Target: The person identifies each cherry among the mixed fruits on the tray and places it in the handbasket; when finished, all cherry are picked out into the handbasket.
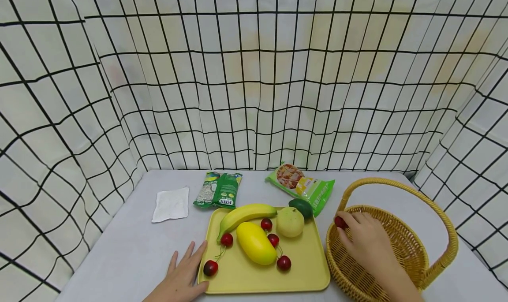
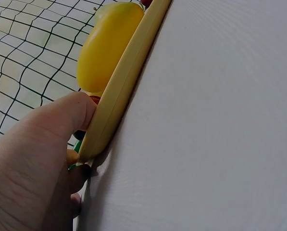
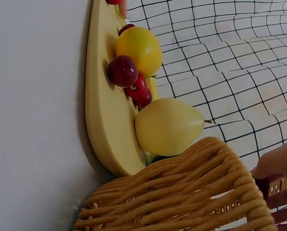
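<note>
My right hand (image 1: 367, 240) pinches a dark red cherry-like fruit (image 1: 340, 222) above the left side of the wicker basket (image 1: 412, 236). In the right wrist view the fingers and fruit are partly cut off behind the basket's rim. At the front left corner of the yellow tray (image 1: 305, 271), my left hand (image 1: 180, 275) rests with fingers spread, touching its edge. On the tray lie a banana (image 1: 246, 214), a yellow mango (image 1: 255, 244), a pale round pear (image 1: 290, 222), a dark green avocado-like fruit (image 1: 301, 208) and several red cherries (image 1: 283, 263).
Behind the tray are a green snack packet (image 1: 219, 190) and a green-and-white packet with a food picture (image 1: 301, 185). A white square cloth or paper (image 1: 171, 204) lies at the left. The basket's tall handle (image 1: 444, 214) arches over its right side. Black-gridded white sheets surround the table.
</note>
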A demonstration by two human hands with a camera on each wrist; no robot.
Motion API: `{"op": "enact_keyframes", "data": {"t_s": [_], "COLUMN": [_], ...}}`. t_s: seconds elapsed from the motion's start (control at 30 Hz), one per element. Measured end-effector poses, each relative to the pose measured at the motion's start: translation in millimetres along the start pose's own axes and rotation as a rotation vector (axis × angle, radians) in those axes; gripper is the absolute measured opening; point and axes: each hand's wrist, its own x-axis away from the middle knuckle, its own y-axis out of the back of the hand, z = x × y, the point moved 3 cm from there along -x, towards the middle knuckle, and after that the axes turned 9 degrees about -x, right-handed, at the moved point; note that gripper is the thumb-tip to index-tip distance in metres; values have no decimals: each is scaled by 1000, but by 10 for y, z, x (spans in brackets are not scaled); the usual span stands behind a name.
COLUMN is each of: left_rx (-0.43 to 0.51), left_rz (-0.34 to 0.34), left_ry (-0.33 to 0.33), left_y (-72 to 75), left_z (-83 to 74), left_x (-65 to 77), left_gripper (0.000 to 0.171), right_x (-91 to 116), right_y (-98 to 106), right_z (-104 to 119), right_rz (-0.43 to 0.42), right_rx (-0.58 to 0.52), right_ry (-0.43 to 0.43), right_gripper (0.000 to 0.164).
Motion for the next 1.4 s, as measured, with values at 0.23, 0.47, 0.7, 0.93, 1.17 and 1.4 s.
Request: {"op": "enact_keyframes", "data": {"t_s": [0.23, 0.47, 0.7, 0.93, 1.17, 1.4], "left_rx": [4, 7, 20, 18, 27, 26], "left_rz": [-6, -14, -10, -11, -3, -5], "left_ry": [-4, -12, -2, -10, -2, -9], "left_y": [1, -3, -6, -22, -28, -15], "left_z": [-12, -15, -19, -1, -8, -8], "left_x": [3, -1, -20, -15, -28, -15], "left_gripper": [90, 87, 87, 86, 86, 86], "right_x": [59, 131, 184, 229, 247, 259], "right_y": [-28, -65, -99, -145, -209, -292], "right_z": [-111, -212, -328, -400, -470, -499], "right_rz": [4, 7, 74, 95, 225, 330], "right_rx": [12, 30, 41, 45, 17, -8], "right_ry": [-9, 0, -51, -45, -148, -224], "right_gripper": [30, 32, 30, 30, 30, 33]}}
